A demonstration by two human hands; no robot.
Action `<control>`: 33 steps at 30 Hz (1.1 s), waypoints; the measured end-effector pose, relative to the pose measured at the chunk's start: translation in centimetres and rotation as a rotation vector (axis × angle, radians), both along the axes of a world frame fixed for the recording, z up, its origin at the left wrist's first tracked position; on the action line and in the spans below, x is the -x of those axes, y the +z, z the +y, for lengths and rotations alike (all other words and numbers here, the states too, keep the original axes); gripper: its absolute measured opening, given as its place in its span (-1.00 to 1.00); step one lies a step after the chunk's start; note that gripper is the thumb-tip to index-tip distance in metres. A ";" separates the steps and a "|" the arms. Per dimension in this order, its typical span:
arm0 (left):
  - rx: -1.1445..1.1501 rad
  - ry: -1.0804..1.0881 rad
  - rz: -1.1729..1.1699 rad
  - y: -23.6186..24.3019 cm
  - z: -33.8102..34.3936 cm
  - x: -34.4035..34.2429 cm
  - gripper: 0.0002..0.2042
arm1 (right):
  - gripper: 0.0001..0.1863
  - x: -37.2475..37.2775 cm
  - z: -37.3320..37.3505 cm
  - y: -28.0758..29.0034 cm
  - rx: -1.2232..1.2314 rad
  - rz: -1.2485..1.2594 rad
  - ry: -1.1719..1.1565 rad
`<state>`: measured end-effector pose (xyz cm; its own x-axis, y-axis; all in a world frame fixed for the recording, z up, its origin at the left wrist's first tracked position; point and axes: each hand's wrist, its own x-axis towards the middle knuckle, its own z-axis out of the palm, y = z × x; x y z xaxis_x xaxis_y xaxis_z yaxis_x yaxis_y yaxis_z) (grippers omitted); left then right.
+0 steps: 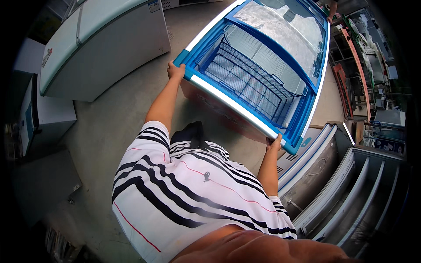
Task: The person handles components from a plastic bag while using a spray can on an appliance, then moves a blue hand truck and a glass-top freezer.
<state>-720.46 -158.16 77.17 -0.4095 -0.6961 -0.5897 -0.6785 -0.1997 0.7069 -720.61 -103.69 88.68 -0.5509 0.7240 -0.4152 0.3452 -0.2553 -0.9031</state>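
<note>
A chest freezer [258, 127] with a blue and white rim stretches away from me. At its near left corner my left hand [176, 70] is closed round the edge, fingers partly hidden beneath. My right hand [275, 143] grips the near rim close to the right corner, thumb on top. Inside the near end sits a dark blue wire basket [245, 79]. The curved glass lid [285, 30] covers the far part, leaving the near end uncovered. At the freezer's far right corner another person's hand [331, 18] touches the edge.
A large white chest freezer [118, 48] stands on the left, with a white cabinet [55, 109] nearer me. Close on my right are a dirty metal unit [318, 171] and a shelved frame [368, 197]. Racks of assorted parts [372, 65] line the far right. Grey floor [101, 144] shows between.
</note>
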 end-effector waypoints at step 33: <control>0.170 -0.104 -0.022 8.4 -13.2 6.0 -0.45 | -0.33 -2.0 -12.1 9.3 0.000 -0.330 0.080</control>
<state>-726.44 -171.40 85.59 -0.4728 -0.7409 -0.4770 -0.7048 -0.0069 0.7093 -718.57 -115.80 97.96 -0.4417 0.6842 -0.5803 0.6377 -0.2155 -0.7395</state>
